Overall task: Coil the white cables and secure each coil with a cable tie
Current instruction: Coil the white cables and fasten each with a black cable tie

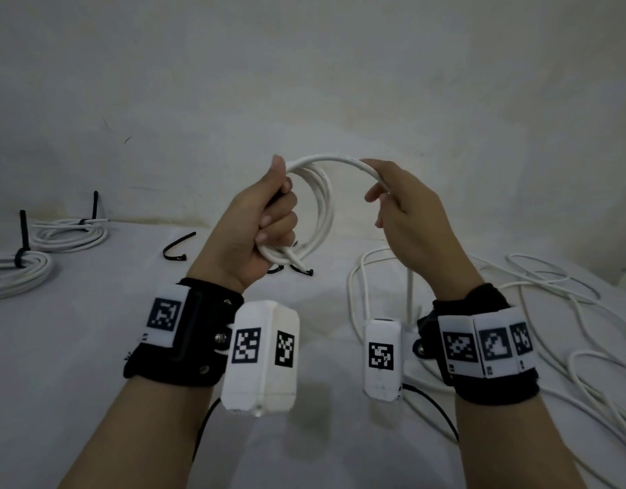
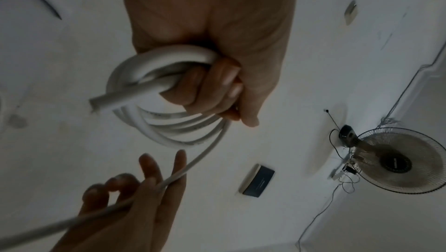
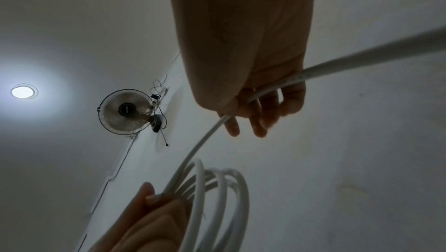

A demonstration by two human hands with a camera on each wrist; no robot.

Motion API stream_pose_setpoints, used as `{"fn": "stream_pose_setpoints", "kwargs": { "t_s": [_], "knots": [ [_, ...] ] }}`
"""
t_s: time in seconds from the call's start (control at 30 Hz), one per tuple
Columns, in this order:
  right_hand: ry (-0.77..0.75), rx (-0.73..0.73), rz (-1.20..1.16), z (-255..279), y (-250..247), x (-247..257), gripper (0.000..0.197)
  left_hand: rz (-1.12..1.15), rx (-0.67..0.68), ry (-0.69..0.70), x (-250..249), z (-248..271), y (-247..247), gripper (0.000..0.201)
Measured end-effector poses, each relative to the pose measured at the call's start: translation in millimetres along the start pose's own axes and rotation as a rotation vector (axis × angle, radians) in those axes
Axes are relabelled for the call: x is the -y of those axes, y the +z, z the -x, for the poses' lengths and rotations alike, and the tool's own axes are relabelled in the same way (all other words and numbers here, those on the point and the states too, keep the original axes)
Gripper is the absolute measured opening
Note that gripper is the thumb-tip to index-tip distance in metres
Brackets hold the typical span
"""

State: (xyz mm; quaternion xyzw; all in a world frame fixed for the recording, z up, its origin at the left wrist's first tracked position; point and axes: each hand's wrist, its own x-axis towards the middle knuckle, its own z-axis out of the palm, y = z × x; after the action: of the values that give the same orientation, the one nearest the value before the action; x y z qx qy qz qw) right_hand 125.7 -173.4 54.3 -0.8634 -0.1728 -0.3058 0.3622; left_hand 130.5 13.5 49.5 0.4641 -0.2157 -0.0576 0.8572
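Observation:
Above the white table, my left hand [image 1: 269, 220] grips a coil of white cable [image 1: 320, 210] of several loops, fingers curled round the bundle [image 2: 169, 122]. The cable's cut end [image 2: 96, 103] sticks out beside the fist. From the coil's top a strand arcs right to my right hand [image 1: 392, 202], which holds the strand [image 3: 265, 93] between thumb and fingers, the other fingers spread loosely. The rest of that cable [image 1: 361, 287] drops to the table below my right wrist. Loose black cable ties [image 1: 179, 247] lie on the table, one [image 1: 302, 271] under the coil.
Two tied white coils [image 1: 71, 234] [image 1: 16, 270] lie at the far left, each with a black tie standing up. Loose white cables [image 1: 565, 312] sprawl over the table's right side. A white wall stands behind. A wall fan [image 3: 128, 112] and a ceiling lamp [image 3: 22, 92] show overhead.

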Motion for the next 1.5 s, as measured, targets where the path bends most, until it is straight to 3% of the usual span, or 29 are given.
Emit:
{"fn": "stream_pose_setpoints", "kwargs": {
  "t_s": [0.07,0.2,0.3,0.37,0.47,0.57,0.83,0.9,1.07,1.37,1.5],
  "knots": [
    [0.039,-0.019,-0.098,0.8,3.2,5.8,0.032,0.018,0.016,0.008,2.5,1.3,7.8,0.029],
    [0.116,0.034,-0.211,5.3,5.7,18.1,0.051,0.087,0.072,0.024,8.9,2.2,14.2,0.032],
    [0.122,0.054,-0.289,6.0,11.1,19.3,0.040,0.055,0.072,0.044,14.5,1.7,15.7,0.031],
    [0.118,0.070,-0.356,5.5,11.7,18.7,0.024,-0.023,0.033,0.036,14.0,0.9,16.6,0.034],
    [0.088,0.145,-0.430,4.2,6.6,18.3,0.017,-0.273,-0.126,0.081,9.1,-1.4,8.1,0.035],
    [0.053,0.203,-0.442,3.7,4.4,18.9,0.017,-0.438,-0.174,0.141,3.8,0.3,-1.3,0.028],
    [0.039,0.202,-0.506,4.9,10.5,22.4,0.036,-0.376,-0.193,0.057,2.4,0.1,4.1,0.034],
    [0.031,0.168,-0.510,5.4,13.6,23.6,0.040,-0.288,-0.183,0.035,4.4,-0.6,9.4,0.037],
    [-0.025,0.008,-0.506,6.0,19.7,26.2,0.022,-0.218,-0.182,0.035,9.5,-0.8,18.1,0.042],
    [0.128,-0.157,-0.639,2.2,23.0,24.1,0.020,-0.233,-0.173,0.024,13.4,1.4,25.0,0.040],
    [0.132,-0.368,-0.645,-0.5,19.5,20.2,0.022,-0.277,-0.079,-0.048,20.5,2.7,29.7,0.037]
  ]
}}
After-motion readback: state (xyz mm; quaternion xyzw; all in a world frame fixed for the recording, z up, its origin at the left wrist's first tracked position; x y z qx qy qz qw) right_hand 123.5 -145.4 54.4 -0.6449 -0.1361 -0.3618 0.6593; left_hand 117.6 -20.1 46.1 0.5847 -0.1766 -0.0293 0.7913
